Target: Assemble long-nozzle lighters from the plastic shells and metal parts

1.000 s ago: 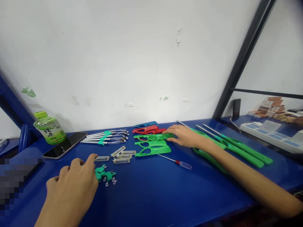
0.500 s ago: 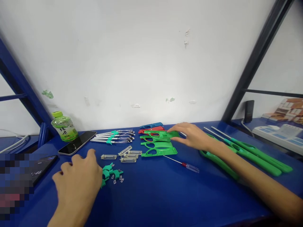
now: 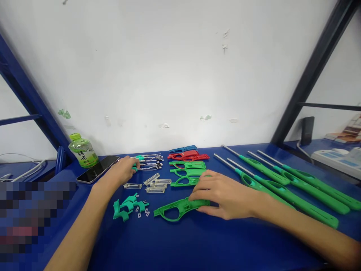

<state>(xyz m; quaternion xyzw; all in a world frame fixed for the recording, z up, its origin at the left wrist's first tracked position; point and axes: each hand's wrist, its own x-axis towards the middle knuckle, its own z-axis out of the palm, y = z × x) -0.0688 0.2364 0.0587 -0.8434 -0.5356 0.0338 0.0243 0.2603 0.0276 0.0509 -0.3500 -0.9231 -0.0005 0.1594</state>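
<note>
My right hand [image 3: 220, 194] grips the right end of a green lighter half-shell [image 3: 184, 206], which lies open side up near the front of the blue table. My left hand [image 3: 123, 170] reaches to the row of metal lighter tubes [image 3: 150, 161] with teal collars and thin wires, its fingers closed around a teal collar. Most of the tubes' left ends are hidden behind that hand. Between the hands are clear fuel tanks [image 3: 155, 190]. Nearer lie teal triggers [image 3: 128, 203] and several small pale metal bits [image 3: 139, 215]. More green half-shells [image 3: 188, 172] lie behind my right hand.
Red half-shells [image 3: 188, 155] and a blue one [image 3: 184, 148] lie by the wall. Several assembled green lighters [image 3: 304, 203] spread to the right. A green-capped bottle [image 3: 83, 152] and a phone [image 3: 97, 170] stand and lie at left. A white power strip [image 3: 335, 160] is far right.
My right hand has brought a green half-shell from the pile toward the front. My left hand has moved forward from above the triggers to the metal tubes. The view has shifted slightly.
</note>
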